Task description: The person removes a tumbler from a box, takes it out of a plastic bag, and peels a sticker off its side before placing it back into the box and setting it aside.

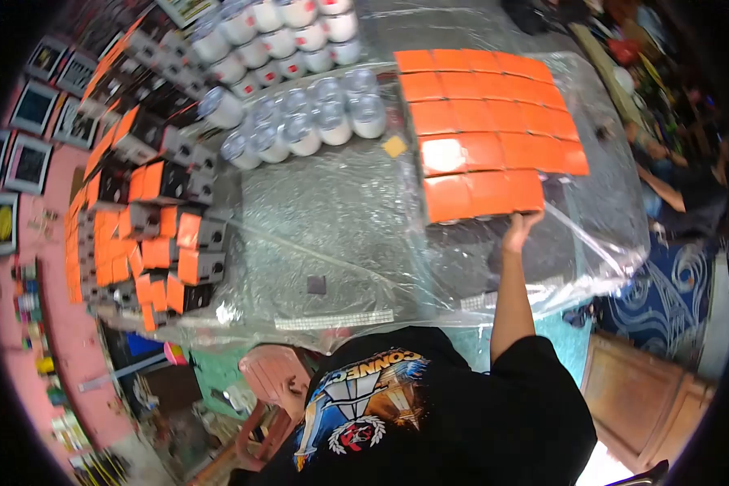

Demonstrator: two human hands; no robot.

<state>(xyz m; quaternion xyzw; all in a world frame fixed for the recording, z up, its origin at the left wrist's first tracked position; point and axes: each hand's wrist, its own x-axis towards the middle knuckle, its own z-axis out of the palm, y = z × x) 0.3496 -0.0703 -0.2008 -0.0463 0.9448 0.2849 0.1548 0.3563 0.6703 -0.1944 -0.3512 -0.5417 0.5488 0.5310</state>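
My right hand point(524, 230) reaches forward to the block of orange-topped boxes point(494, 105) on the plastic-covered table. Its fingers are at the near side of the orange-topped box point(526, 191) at the front right corner of the block, with the fingertips partly hidden against it. The boxes stand in close rows with their orange tops up; the nearest row ends short of the right side. My left hand is out of view.
White mugs with clear lids point(304, 130) stand in rows at the back, beside stacked white mugs point(275, 36). More orange and black boxes point(162, 182) are piled at the left. A dark square point(317, 284) lies on the table point(300, 211). Another person point(688, 194) is at the far right.
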